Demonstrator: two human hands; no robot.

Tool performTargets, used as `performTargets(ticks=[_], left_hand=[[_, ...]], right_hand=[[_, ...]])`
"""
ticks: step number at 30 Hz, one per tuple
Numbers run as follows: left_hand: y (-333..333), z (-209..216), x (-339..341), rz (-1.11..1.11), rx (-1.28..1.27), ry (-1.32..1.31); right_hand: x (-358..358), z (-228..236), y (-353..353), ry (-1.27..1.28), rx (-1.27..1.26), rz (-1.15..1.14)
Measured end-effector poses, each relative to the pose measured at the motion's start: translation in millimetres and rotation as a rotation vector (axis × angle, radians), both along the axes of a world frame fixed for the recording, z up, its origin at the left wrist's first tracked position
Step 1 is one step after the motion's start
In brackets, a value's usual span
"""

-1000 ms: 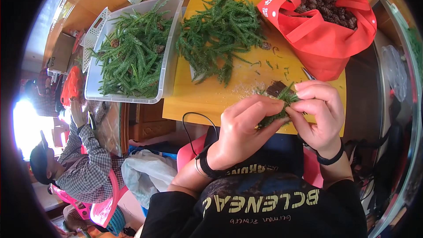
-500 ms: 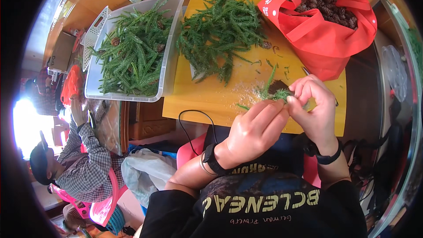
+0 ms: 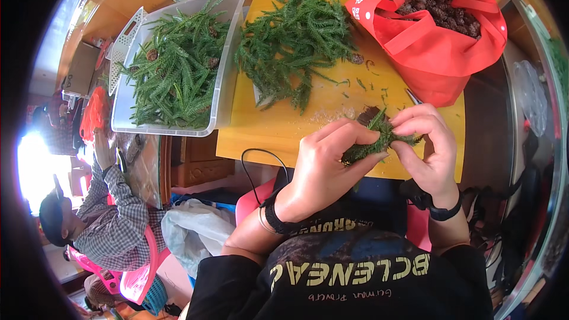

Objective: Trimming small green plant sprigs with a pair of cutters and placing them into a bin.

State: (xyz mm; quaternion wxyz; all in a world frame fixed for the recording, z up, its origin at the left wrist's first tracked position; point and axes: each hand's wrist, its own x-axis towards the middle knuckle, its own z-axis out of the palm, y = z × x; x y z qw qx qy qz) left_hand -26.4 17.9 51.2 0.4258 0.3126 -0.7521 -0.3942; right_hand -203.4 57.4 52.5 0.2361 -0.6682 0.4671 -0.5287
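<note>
Left hand (image 3: 329, 160) has turned, its thumb now showing; it pinches green sprigs (image 3: 384, 135) over the yellow table (image 3: 267, 133) while the right hand (image 3: 431, 151) nips their right end. Light, steady pressure should avoid crushing them.

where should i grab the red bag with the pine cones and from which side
Probably by the strap handle on the near left of the red bag, coming from that side: the strap forms a loop there, beside the pine cones, while the soft, creased fabric below would likely give way when gripped.
</note>
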Motion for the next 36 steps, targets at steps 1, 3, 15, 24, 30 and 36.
performTargets(ticks=[1,3,15,24,30,36], left_hand=[[-0.1,0.7,0.5,-0.011,0.014,-0.006],[-0.6,0.8,1.6,-0.03,0.028,-0.018],[-3.6,4.3,0.9,-0.063,0.114,-0.055],[-18.0,7.4,22.9,-0.274,0.528,0.017],[-26.1,11.1,23.5,-0.392,0.486,-0.023],[-31.0,9.2,29.4,-0.488,0.594,0.117]], right_hand=[[-1.0,0.1,-0.1,0.011,0.028,0.033],[-2.3,1.2,-1.8,0.021,0.057,0.066],[-10.5,3.1,-3.7,0.084,0.07,0.068],[-129.5,-58.8,32.1,0.721,0.443,-0.358],[-121.3,-79.2,36.8,0.654,0.432,-0.3],[-126.6,-79.2,39.8,0.573,0.378,-0.296]])
